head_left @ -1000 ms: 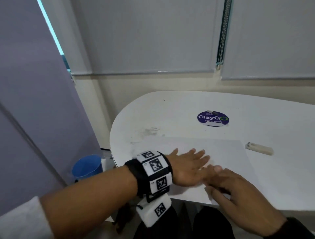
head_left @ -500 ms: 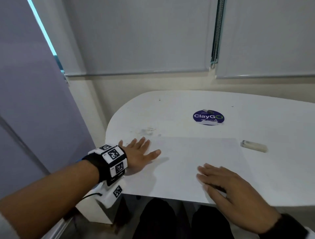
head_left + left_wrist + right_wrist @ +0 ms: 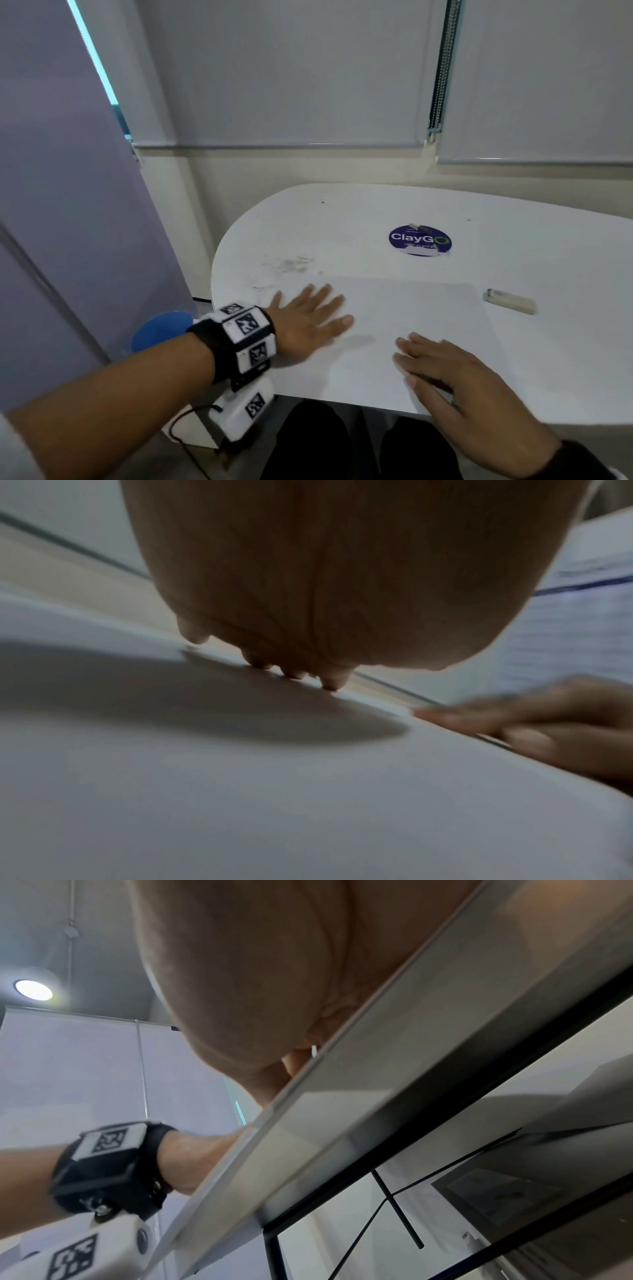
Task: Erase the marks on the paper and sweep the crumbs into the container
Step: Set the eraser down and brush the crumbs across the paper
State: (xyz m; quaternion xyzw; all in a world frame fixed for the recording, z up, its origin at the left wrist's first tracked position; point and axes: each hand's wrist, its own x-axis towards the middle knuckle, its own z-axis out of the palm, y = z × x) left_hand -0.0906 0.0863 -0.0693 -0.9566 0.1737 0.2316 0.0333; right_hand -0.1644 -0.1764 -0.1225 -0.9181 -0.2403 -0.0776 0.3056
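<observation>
A white sheet of paper (image 3: 404,329) lies near the front edge of the white table (image 3: 342,219). My left hand (image 3: 308,322) lies flat with straight, spread fingers on the paper's left edge and holds nothing. My right hand (image 3: 455,387) presses flat on the paper's front right part, fingers straight. A whitish eraser (image 3: 509,301) lies on the table just right of the paper, apart from both hands. A blue container (image 3: 161,329) stands on the floor left of the table, partly behind my left wrist. In the left wrist view my left hand's fingertips (image 3: 330,683) touch the surface. I see no crumbs.
A round purple ClayGo sticker (image 3: 420,240) sits on the table behind the paper. Grey smudges (image 3: 294,263) mark the tabletop behind my left hand. Window blinds and a wall close off the far side. The table's front edge (image 3: 342,1069) runs under my right palm.
My left hand swept left across the paper to the table's left edge, then came back a little to the right. The right hand has stayed flat on the paper.
</observation>
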